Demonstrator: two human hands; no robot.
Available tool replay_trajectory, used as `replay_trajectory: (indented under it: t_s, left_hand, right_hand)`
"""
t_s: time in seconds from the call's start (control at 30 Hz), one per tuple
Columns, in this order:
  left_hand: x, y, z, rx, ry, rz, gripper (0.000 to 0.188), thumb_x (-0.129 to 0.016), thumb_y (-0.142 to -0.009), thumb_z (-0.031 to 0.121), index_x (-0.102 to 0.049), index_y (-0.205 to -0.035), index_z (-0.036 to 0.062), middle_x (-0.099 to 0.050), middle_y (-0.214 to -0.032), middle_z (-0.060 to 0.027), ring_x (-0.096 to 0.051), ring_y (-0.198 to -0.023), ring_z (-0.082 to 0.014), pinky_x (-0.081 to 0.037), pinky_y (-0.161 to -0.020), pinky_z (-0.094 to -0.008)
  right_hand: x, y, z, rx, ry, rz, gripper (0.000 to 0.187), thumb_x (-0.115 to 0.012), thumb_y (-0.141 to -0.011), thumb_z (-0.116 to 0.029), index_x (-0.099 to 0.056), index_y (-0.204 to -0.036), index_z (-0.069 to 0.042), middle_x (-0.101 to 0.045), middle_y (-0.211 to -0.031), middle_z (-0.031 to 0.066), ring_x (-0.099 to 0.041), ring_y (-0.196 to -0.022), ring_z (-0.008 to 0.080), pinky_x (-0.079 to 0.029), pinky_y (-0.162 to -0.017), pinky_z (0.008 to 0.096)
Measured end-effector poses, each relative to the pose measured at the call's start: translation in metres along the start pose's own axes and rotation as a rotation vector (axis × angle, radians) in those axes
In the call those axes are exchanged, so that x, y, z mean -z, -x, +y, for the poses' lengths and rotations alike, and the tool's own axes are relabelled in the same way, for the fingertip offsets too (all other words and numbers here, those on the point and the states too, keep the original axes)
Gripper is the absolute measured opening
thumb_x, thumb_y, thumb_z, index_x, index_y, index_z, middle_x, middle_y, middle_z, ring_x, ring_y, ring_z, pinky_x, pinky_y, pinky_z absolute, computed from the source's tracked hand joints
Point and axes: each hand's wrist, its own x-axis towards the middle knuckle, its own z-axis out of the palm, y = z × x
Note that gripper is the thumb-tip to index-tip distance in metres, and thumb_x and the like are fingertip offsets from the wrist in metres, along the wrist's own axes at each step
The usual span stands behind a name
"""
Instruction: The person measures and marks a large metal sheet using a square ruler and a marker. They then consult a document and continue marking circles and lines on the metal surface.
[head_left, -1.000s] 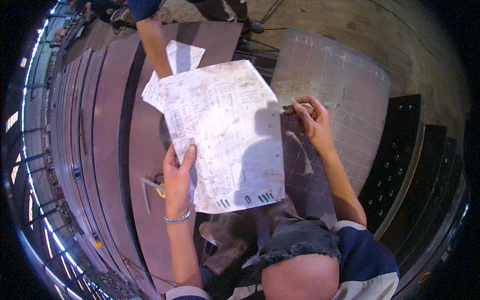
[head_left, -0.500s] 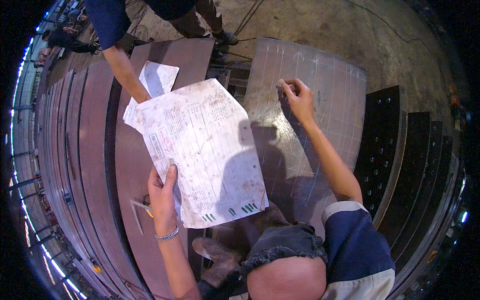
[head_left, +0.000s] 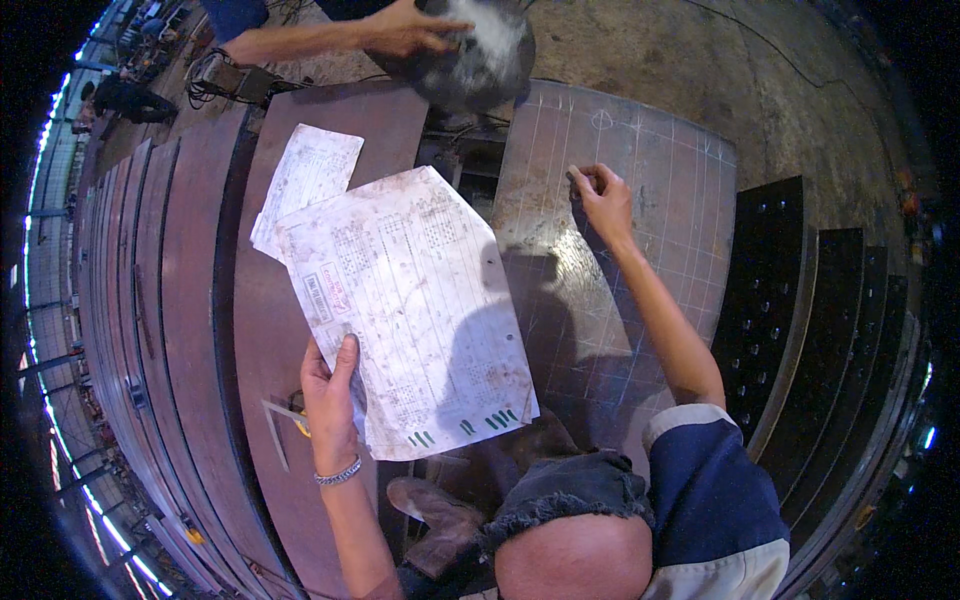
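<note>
My left hand (head_left: 330,385), a metal bracelet at its wrist, grips the lower left edge of a stained sheaf of printed papers (head_left: 420,310), thumb on top. Green marks line the sheaf's bottom edge, and a shadow covers its lower right. Over a steel plate (head_left: 660,200) marked with thin white lines, my right hand (head_left: 605,208) is closed in a pinch. A small, pale chalk-like stub (head_left: 573,172) shows at its fingertips; the fingers hide most of it. More papers (head_left: 312,165) lie beyond the sheaf, on another brown plate (head_left: 350,110).
Near my left hand lie a metal square (head_left: 275,435) and something yellow (head_left: 303,425). Long steel pieces (head_left: 190,250) line the left; dark drilled plates (head_left: 765,270) stand right. At the top, another person's hand (head_left: 405,28) reaches beside a dark rounded shape (head_left: 465,70).
The other person's hand has left the far papers and moved up and right; a dark rounded shape has appeared beside it. My hands keep nearly the same places.
</note>
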Motion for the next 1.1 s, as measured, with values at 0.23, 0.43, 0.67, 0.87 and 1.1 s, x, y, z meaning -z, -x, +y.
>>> replay_trajectory:
  t_s: [0.23,0.43,0.67,0.87,1.1]
  left_hand:
    - [-0.001,0.001,0.001,-0.014,0.014,-0.027,0.042,-0.066,-0.095,0.013,-0.054,-0.13,-0.0064,-0.064,-0.125,-0.015,-0.063,-0.109,-0.0189,-0.047,-0.097,-0.0306]
    - [0.001,-0.001,-0.002,-0.013,-0.005,-0.029,0.042,-0.066,-0.095,0.013,-0.054,-0.13,-0.007,-0.064,-0.125,-0.0152,-0.063,-0.109,-0.018,-0.047,-0.096,-0.03]
    - [0.0,-0.001,0.0,-0.002,0.011,-0.02,0.04,-0.066,-0.095,0.011,-0.054,-0.129,-0.0079,-0.065,-0.123,-0.0152,-0.062,-0.108,-0.0163,-0.047,-0.094,-0.0284]
    - [0.001,-0.001,-0.001,0.012,0.021,-0.016,0.04,-0.066,-0.095,0.011,-0.054,-0.129,-0.0075,-0.066,-0.122,-0.0144,-0.062,-0.107,-0.0158,-0.047,-0.094,-0.0285]
    - [0.0,-0.001,0.0,0.031,0.01,-0.008,0.04,-0.066,-0.095,0.011,-0.054,-0.129,-0.0073,-0.066,-0.122,-0.0145,-0.063,-0.107,-0.016,-0.048,-0.094,-0.0284]
  right_hand:
    - [0.005,0.003,-0.009,0.0,0.028,0.006,0.028,-0.071,-0.089,-0.031,-0.073,-0.096,-0.004,-0.072,-0.077,0.0125,-0.069,-0.068,0.0215,-0.052,-0.065,0.0349]
    - [0.006,0.003,-0.008,-0.017,-0.013,-0.014,0.029,-0.071,-0.089,-0.032,-0.073,-0.095,-0.003,-0.072,-0.077,0.0126,-0.07,-0.07,0.0214,-0.052,-0.065,0.0339]
    - [0.006,0.001,-0.011,-0.007,0.048,-0.001,0.032,-0.07,-0.089,-0.034,-0.073,-0.094,-0.002,-0.072,-0.078,0.0132,-0.07,-0.071,0.0238,-0.052,-0.067,0.0358]
    - [0.003,-0.004,0.001,-0.014,0.065,-0.018,0.031,-0.07,-0.089,-0.034,-0.073,-0.095,-0.003,-0.072,-0.079,0.0145,-0.07,-0.072,0.0266,-0.052,-0.068,0.037]
    - [0.003,-0.005,0.002,-0.022,0.1,-0.023,0.033,-0.07,-0.089,-0.036,-0.074,-0.096,-0.003,-0.072,-0.082,0.0159,-0.071,-0.074,0.0282,-0.053,-0.068,0.038]
